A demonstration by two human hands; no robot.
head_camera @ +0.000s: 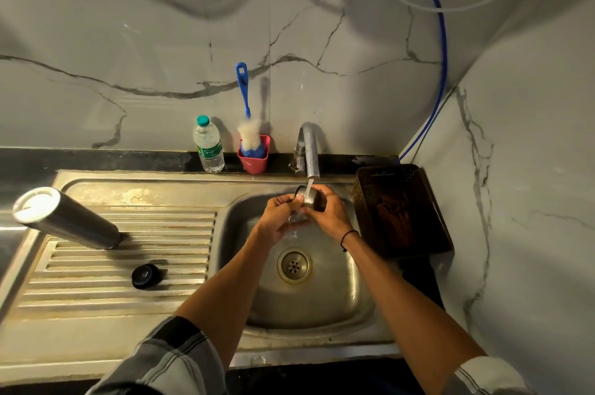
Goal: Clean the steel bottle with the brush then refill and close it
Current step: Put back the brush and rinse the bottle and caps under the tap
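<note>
**One partly readable bottle label**

The clear plastic water bottle [208, 145], standing on the ledge beyond and to the left of both hands, carries a green label with pale script starting "Sign"; the remaining letters are too small to read.

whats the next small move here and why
Probably turn the steel cap under the tap stream: both the left hand and right hand hold it there with water running over it. The steel bottle, open, waits on the drainboard.
</note>
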